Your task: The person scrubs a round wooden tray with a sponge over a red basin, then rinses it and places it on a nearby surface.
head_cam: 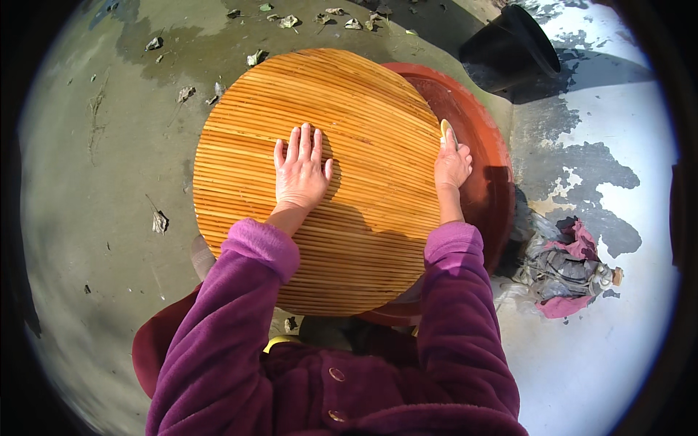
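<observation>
A large round lid or mat of wooden or bamboo slats [371, 120] lies before me, tilted partly over a wide red-brown plastic basin [480, 131]. My left hand [302, 174] rests palm down near the middle of the slats, fingers a little spread, holding nothing. At the right rim of the slatted round, my right hand [453, 163] grips a thin pale-yellow pad [446, 128], perhaps a sponge. The fingers hide most of that pad. The basin's left side is covered by the slatted round.
A black plastic bucket [510, 52] lies tilted at the upper right by a wall with peeling white paint [594, 136]. A bundle of plastic and pink cloth [572, 267] hangs or lies right of the basin. Dry leaves [289, 22] are scattered over the concrete ground [114, 180].
</observation>
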`<move>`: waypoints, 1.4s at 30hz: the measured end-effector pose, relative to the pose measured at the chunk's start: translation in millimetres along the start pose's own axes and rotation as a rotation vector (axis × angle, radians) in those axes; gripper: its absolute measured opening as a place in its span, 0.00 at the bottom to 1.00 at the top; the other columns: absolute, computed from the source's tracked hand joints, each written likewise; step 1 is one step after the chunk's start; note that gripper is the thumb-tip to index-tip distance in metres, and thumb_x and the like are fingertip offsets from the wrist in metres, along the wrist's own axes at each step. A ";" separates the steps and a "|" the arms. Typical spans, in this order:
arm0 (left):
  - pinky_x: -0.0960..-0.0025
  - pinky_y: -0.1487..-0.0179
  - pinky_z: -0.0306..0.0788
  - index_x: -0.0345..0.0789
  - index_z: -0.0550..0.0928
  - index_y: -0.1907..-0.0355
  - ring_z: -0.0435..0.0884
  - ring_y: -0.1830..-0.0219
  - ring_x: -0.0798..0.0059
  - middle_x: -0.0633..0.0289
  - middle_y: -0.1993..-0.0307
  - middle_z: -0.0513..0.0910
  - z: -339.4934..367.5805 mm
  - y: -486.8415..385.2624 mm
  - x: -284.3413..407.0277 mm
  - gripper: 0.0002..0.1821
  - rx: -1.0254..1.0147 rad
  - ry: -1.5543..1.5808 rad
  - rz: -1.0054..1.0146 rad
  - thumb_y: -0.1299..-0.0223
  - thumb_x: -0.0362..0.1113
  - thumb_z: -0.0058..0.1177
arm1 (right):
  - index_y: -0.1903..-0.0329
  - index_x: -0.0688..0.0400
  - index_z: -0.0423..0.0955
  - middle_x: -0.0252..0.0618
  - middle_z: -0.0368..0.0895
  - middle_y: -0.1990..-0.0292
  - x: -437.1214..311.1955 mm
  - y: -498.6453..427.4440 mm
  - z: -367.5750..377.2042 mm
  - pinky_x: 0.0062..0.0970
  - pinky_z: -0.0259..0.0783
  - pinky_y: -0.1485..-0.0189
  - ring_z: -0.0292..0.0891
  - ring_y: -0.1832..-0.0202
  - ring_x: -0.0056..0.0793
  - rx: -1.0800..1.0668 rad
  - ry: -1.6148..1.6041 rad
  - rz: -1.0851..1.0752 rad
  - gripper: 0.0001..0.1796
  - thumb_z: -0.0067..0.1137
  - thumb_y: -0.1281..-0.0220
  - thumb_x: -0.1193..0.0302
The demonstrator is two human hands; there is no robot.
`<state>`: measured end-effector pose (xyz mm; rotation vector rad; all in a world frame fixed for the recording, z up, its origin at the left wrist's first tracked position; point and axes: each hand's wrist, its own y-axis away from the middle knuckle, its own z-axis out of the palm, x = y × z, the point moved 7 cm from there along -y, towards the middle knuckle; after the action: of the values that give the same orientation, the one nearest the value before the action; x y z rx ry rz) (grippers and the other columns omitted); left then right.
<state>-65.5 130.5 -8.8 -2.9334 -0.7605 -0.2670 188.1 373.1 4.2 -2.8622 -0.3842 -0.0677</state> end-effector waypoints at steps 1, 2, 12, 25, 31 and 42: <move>0.45 0.22 0.46 0.41 0.64 0.24 0.55 0.21 0.60 0.56 0.22 0.59 0.3 0.4 0.0 0.36 -0.007 0.000 -0.002 0.30 0.54 0.48 | 0.29 0.22 0.67 0.38 0.74 0.47 11.4 0.7 3.8 0.48 0.70 0.46 0.73 0.46 0.45 -0.093 0.009 0.089 0.29 0.58 0.30 0.58; 0.46 0.21 0.46 0.41 0.63 0.23 0.55 0.21 0.60 0.56 0.22 0.59 -0.1 0.0 0.3 0.37 -0.005 0.003 -0.004 0.30 0.54 0.47 | 0.29 0.23 0.67 0.39 0.74 0.47 -1.6 0.9 0.6 0.48 0.69 0.46 0.72 0.47 0.46 -0.052 0.056 0.018 0.28 0.57 0.30 0.58; 0.45 0.22 0.46 0.40 0.65 0.24 0.55 0.21 0.59 0.56 0.23 0.60 -0.7 -0.8 0.8 0.36 -0.033 -0.014 -0.002 0.31 0.54 0.49 | 0.32 0.30 0.73 0.41 0.75 0.43 -256.7 22.3 -18.6 0.47 0.65 0.41 0.70 0.44 0.44 0.101 -0.303 -0.617 0.25 0.59 0.32 0.56; 0.43 0.21 0.43 0.40 0.63 0.23 0.53 0.20 0.59 0.54 0.21 0.57 4.3 -1.1 0.4 0.36 -0.057 -0.043 -0.001 0.28 0.56 0.42 | 0.29 0.31 0.70 0.43 0.71 0.51 -118.7 -5.6 -6.1 0.47 0.63 0.45 0.67 0.49 0.47 0.010 0.001 -0.223 0.26 0.55 0.29 0.56; 0.47 0.22 0.46 0.39 0.66 0.25 0.57 0.22 0.59 0.55 0.23 0.61 -0.3 -1.0 0.7 0.35 0.013 -0.018 0.018 0.30 0.53 0.47 | 0.34 0.30 0.75 0.41 0.74 0.45 -244.8 14.3 -15.7 0.45 0.63 0.42 0.69 0.45 0.44 0.166 -0.318 -0.548 0.23 0.57 0.30 0.58; 0.45 0.22 0.46 0.39 0.65 0.24 0.56 0.21 0.60 0.55 0.22 0.59 1.1 -1.9 0.2 0.36 0.012 -0.035 0.022 0.28 0.55 0.45 | 0.31 0.23 0.70 0.42 0.77 0.46 62.7 6.7 9.1 0.49 0.70 0.41 0.75 0.46 0.47 -0.088 -0.057 0.138 0.24 0.53 0.27 0.53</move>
<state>-66.1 132.5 -9.7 -2.9402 -0.7319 -0.2092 250.4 385.0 -1.3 -2.9740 -0.1987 0.0233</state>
